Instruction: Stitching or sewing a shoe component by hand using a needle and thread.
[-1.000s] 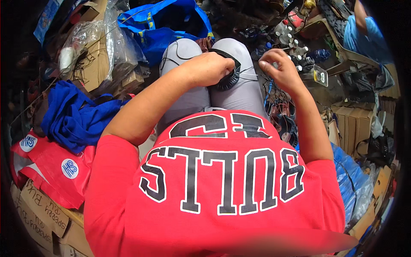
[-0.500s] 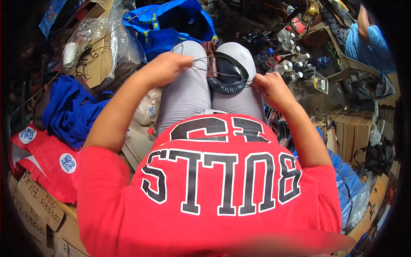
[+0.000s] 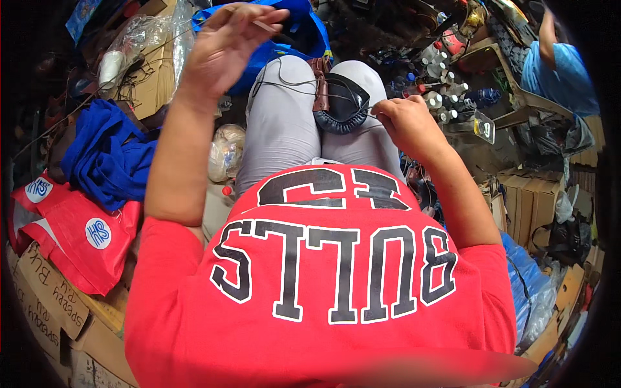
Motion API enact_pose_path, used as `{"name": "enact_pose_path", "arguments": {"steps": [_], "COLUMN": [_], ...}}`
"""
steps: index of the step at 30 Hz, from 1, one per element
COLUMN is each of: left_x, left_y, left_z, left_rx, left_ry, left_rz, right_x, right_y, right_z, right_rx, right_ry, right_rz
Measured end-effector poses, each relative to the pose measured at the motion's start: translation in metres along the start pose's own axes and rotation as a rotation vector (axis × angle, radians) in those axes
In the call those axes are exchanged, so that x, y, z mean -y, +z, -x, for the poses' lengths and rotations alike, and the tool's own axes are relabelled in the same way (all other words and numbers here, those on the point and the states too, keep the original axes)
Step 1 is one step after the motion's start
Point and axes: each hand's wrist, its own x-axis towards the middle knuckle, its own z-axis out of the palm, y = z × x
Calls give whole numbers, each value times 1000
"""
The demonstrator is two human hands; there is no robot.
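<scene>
On my lap, between grey-trousered knees, lies a black leather shoe upper point(image 3: 341, 115) with a gathered, puckered edge. A brown leather piece point(image 3: 321, 87) sits against its left side. Dark thread point(image 3: 284, 84) runs in loose loops from there over my left knee. My left hand point(image 3: 226, 48) is raised beyond that knee, fingers bent, with a slim pale thing among them, too blurred to name. At the right edge of the shoe upper, my right hand point(image 3: 409, 123) is closed in a pinch; what is between its fingertips is hidden.
A blue bag point(image 3: 304, 32) stands open beyond my knees. Several plastic bottles point(image 3: 446, 100) are at the right. Blue cloth point(image 3: 107, 155) and a red bag point(image 3: 84, 239) lie at the left, near cardboard boxes point(image 3: 48, 284). Another person's arm point(image 3: 548, 39) shows at upper right.
My left hand has swung up and away from the shoe upper, toward the far left. The thread, taut between my hands before, now lies slack. My right hand has shifted slightly.
</scene>
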Motion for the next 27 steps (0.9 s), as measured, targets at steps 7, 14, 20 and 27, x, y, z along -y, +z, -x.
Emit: {"name": "enact_pose_path", "arguments": {"steps": [7, 14, 20, 27], "left_x": [103, 145, 152, 65], "left_y": [80, 76, 68, 62], "left_z": [-9, -4, -2, -19], "left_rx": [414, 584, 463, 275], "left_ry": [-293, -382, -346, -252], "left_rz": [-1330, -1401, -1371, -478], "right_x": [16, 9, -7, -32], "right_y": [0, 7, -9, -4], "right_z": [-2, 9, 69, 34], "right_rx": [32, 100, 36, -588], "right_ry": [66, 117, 177, 181], "right_rz": [87, 29, -70, -1481]}}
